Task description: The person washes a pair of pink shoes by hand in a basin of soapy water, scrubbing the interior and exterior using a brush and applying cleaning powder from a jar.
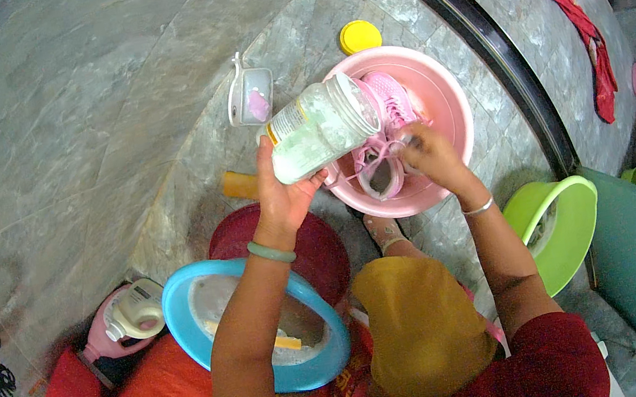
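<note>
My left hand (pixel 289 203) grips a clear plastic jar (pixel 314 136) with a label and whitish powder inside. The jar lies tilted on its side, its lidless mouth pointing right over a pink basin (pixel 453 115). Inside that basin are pink lace-up sneakers (pixel 387 94), partly hidden behind the jar and my right hand. Blurred, my right hand (pixel 430 156) is at the shoes' laces; whether its fingers hold anything is unclear. A round yellow lid (pixel 360 36) rests on the floor beyond the basin.
Left of the jar stands a clear container (pixel 258 96) with a lilac piece inside. Nearer are a blue basin (pixel 178 320) of sudsy water, a maroon basin (pixel 326 247) and detergent bottles (pixel 145 307). A green basin (pixel 574 239) is right, before a black floor ridge (pixel 471 24). Red cloth (pixel 577 20) lies beyond.
</note>
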`<action>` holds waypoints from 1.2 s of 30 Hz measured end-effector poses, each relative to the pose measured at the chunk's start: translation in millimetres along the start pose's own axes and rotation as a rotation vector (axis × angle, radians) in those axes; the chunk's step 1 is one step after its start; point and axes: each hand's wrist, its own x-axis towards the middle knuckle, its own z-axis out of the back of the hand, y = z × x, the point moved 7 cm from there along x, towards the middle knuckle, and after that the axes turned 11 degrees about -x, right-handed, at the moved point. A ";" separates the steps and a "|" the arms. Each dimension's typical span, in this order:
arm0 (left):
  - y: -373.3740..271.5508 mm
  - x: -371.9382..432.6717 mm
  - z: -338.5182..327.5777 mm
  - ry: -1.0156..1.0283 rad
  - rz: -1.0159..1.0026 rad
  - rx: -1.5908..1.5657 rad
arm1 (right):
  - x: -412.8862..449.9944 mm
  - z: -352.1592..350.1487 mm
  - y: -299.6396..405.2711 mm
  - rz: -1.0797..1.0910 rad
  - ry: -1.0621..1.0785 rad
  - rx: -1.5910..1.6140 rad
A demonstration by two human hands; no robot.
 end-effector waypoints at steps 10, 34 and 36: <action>9.8 1.8 -14.0 0.156 0.084 0.116 | 24.2 -5.0 100.6 0.504 0.526 -0.255; 22.6 2.1 -13.7 0.063 0.087 -0.005 | 23.3 23.5 76.9 0.389 0.301 -0.071; 3.7 1.1 -11.7 0.064 -0.012 0.001 | 27.6 36.5 56.8 0.047 0.101 0.414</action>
